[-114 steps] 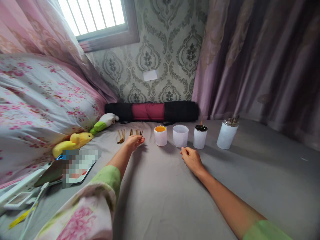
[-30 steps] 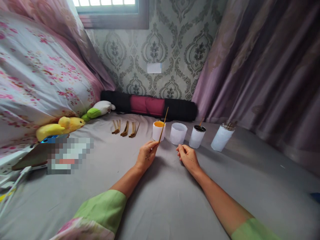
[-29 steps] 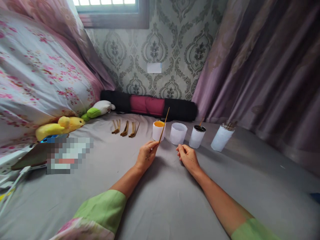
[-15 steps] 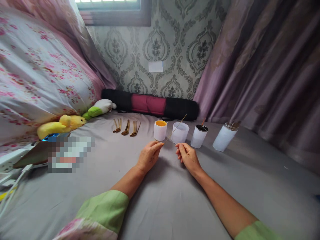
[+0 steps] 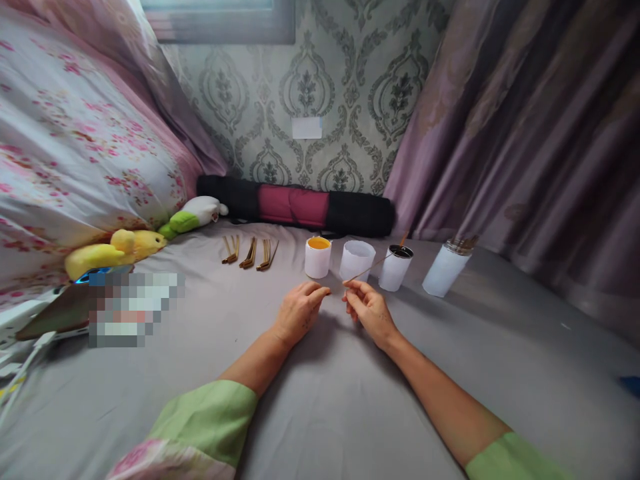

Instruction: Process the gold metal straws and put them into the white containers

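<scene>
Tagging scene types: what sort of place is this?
Probably a bedroom, seen from on the bed: grey sheet, floral bedding, yellow plush toy. The right hand pinches a thin stick.

Soft daylight fr. window (image 5: 220, 20) top-L, slight blur, wide-angle edge warp

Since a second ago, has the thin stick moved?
Yes. The stick has tipped rightward, from the orange cup to across the empty cup, pinched by the right hand.

A home bedroom: grey sheet (image 5: 320, 400), floral bedding (image 5: 75, 153), plush toys (image 5: 115, 250), curtains (image 5: 525, 133), patterned wallpaper (image 5: 310, 87).
</scene>
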The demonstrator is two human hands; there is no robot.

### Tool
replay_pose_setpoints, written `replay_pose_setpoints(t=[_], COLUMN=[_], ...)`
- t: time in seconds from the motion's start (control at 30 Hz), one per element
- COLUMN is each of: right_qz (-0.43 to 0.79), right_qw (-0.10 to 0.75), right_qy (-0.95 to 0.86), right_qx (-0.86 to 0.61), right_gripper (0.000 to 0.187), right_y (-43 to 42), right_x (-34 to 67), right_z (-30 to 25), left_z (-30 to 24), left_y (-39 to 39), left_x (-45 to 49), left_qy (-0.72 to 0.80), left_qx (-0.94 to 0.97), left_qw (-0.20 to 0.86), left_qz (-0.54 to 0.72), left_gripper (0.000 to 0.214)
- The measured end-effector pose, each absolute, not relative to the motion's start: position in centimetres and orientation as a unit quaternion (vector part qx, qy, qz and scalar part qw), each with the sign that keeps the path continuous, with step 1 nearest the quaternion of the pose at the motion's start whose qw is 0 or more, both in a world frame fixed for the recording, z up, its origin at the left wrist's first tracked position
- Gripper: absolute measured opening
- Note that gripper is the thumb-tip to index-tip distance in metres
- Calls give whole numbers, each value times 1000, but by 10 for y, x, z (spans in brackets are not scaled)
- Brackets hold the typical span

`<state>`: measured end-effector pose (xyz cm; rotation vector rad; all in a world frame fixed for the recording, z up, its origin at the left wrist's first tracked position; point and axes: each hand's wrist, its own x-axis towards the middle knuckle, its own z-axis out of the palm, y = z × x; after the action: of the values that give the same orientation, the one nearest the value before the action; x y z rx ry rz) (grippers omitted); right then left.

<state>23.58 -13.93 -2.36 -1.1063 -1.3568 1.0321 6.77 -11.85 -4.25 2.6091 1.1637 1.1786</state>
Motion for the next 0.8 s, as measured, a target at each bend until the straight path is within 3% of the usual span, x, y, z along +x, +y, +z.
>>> replay_pose_setpoints(t=[0.3,0.8], right_qz=[452,484], right_qw=[529,537], right_qy=[-561,-535], right_qx=[-447,-437], right_gripper=[38,34], right_y=[-140,-139], right_x=[235,234], right_z=[-25,-28], left_z=[-39,-36], left_y=[-122,-125], left_x=[70,72], left_qy=[378,372], left_qx=[866,874], left_qw=[-28,-14], left_qz=[326,313], left_gripper=[31,31])
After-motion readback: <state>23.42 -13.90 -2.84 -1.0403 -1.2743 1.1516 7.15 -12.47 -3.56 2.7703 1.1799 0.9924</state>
